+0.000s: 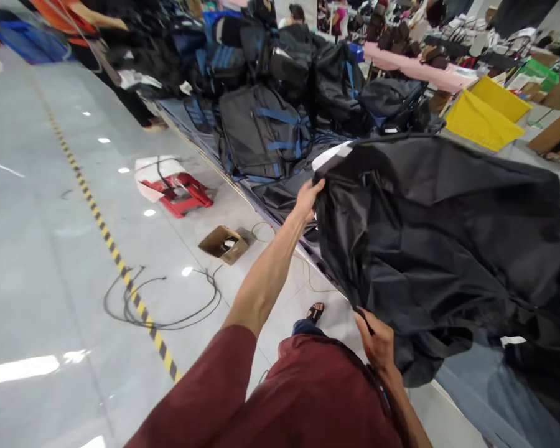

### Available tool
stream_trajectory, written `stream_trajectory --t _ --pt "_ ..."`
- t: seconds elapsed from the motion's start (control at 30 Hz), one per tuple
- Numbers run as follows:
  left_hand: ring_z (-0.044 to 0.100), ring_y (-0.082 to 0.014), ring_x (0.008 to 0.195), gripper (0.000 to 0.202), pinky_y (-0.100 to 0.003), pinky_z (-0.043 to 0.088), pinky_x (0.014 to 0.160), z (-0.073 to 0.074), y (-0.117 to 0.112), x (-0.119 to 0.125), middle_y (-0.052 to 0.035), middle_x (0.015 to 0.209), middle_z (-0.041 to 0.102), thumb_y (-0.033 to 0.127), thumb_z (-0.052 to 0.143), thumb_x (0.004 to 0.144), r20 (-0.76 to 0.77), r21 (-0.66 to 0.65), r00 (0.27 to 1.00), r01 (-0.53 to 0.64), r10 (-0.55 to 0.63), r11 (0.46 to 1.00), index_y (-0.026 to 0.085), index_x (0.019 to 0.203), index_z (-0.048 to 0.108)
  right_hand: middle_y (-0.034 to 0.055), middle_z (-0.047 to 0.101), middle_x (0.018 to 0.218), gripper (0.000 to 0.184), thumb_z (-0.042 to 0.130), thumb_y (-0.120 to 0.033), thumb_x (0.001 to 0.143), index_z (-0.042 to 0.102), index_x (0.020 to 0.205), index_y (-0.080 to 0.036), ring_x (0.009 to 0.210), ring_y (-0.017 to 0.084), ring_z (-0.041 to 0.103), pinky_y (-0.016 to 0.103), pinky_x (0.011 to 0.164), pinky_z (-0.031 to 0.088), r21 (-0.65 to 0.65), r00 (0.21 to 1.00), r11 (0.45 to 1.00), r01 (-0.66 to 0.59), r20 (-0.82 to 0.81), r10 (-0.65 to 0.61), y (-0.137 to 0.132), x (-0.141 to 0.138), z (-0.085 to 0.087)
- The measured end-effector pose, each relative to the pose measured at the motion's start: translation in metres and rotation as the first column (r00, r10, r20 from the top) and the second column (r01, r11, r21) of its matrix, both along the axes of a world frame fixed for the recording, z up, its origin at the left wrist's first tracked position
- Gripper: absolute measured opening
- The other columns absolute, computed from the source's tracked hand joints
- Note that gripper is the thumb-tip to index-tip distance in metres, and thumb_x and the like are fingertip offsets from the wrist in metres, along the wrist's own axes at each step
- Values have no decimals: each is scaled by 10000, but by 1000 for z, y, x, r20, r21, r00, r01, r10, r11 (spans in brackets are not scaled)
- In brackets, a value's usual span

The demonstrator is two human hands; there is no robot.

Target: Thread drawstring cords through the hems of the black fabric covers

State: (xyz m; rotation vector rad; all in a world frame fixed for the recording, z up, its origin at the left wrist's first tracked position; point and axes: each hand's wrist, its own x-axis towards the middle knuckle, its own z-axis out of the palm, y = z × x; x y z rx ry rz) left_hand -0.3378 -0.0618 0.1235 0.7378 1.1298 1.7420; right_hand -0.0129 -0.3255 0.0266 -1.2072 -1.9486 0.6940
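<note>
A large sheet of creased black fabric [429, 230], smooth and slightly shiny, is spread over the right side of the table; I cannot tell whether it is part of a bag. My left hand [309, 198] is closed on its near left edge, beside a white label or strip [330, 155]. Lower down, nearer my body, my right hand [377, 339] pinches the same edge, and the cloth is stretched between the two hands. Behind the cloth lies a black backpack with blue straps [266, 130] on the table.
More black and blue bags [298, 62] are piled along the table. At the far left end stands a person in orange [68, 22]. On the floor are a red stool [182, 193], a small cardboard box [224, 244] and loose cable [168, 325]. A yellow bin [485, 115] stands beyond.
</note>
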Motion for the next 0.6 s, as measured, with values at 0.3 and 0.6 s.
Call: stream_trajectory --t 0.3,0.6 --pt "683 -226 711 410 -385 609 711 -153 -167 84 -112 797 725 506 895 832 333 -633 943 245 -28 734 150 883 698 72 849 1117 543 490 -637 1094 859 1198 -253 958 230 826 265 845 586 -135 980 990 29 199 -2 25 -32 -45" --pt "710 -258 845 338 -383 586 818 -191 -184 143 -84 811 727 511 797 889 238 -649 962 54 136 759 194 892 681 64 802 842 377 519 -425 1080 772 1269 -218 699 202 729 254 635 371 -245 860 968 49 503 84 50 -63 -53"
